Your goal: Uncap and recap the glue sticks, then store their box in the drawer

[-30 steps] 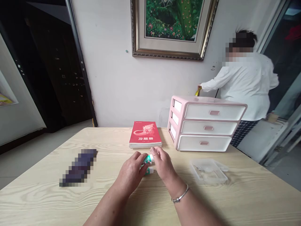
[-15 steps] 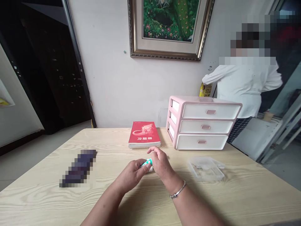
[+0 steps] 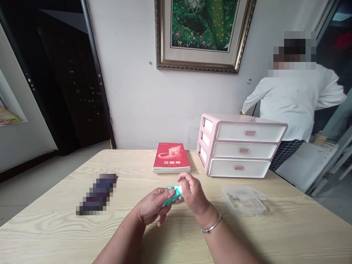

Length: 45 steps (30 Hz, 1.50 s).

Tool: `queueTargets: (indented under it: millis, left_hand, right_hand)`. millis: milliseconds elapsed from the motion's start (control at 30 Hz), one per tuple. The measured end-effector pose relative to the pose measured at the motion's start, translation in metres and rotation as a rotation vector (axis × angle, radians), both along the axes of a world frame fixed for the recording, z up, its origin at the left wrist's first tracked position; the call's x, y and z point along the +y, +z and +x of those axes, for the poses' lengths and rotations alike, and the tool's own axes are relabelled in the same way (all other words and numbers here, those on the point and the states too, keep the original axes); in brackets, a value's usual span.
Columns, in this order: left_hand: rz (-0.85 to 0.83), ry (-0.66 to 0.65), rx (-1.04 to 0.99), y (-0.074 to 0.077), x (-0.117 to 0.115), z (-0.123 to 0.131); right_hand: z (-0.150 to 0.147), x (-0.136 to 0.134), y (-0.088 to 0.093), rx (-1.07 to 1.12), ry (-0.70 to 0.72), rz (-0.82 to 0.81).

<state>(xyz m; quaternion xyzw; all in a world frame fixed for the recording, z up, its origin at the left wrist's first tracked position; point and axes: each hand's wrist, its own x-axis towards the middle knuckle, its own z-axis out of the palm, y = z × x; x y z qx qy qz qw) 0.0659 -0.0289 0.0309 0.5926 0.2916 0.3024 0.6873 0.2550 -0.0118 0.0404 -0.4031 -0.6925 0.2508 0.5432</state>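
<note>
We start with the pale wall (image 3: 132, 84) filling the middle of the frame, and below it the light wooden table (image 3: 55, 234) sweeping across the bottom. Upper left, we have a dark door (image 3: 68, 88); upper right, a person in a white shirt (image 3: 291, 102), back turned to us, beyond the table. Top centre, there's the framed picture (image 3: 205, 25), all greenery and flowers. Down to the tabletop: right of centre we see the pink-and-white drawers (image 3: 243, 149), all three shut, and at the centre a red book (image 3: 172, 157) lying flat. Lower right, a clear plastic box (image 3: 243, 201); lower left, a dark item (image 3: 99, 194), too blurred for us to name.

Now the hands, close together at lower centre! The left hand (image 3: 154, 205) is clamped around a green-and-white tube (image 3: 172, 197), thumb on top. The right hand (image 3: 194, 192), a silver bracelet (image 3: 211, 226) at its wrist, is curled at the tube's upper right end, right by the white cap (image 3: 180, 189); whether it grips, we cannot tell. So we find the tube tilted between the two hands, just in front of the book.
</note>
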Motion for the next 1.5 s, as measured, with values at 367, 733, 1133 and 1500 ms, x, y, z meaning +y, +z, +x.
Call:
queueTargets:
  millis: [367,733,1133,1500]
  left_hand:
    - [0.528,0.668,0.384,-0.003,0.034,-0.004]
    - [0.698,0.611,0.983,-0.039,0.069,0.012]
    - [0.814,0.310,0.926,-0.041,0.048,-0.001]
    - [0.834,0.260,0.889,-0.044,0.051,0.005]
  right_hand:
    - [0.039,0.038,-0.012,-0.484,-0.580,-0.144]
    - [0.059,0.054,-0.036,-0.674,-0.495,-0.401]
    - [0.038,0.047,-0.044,-0.703,-0.243,-0.431]
    - [0.033,0.045,-0.045,-0.673,-0.211,-0.397]
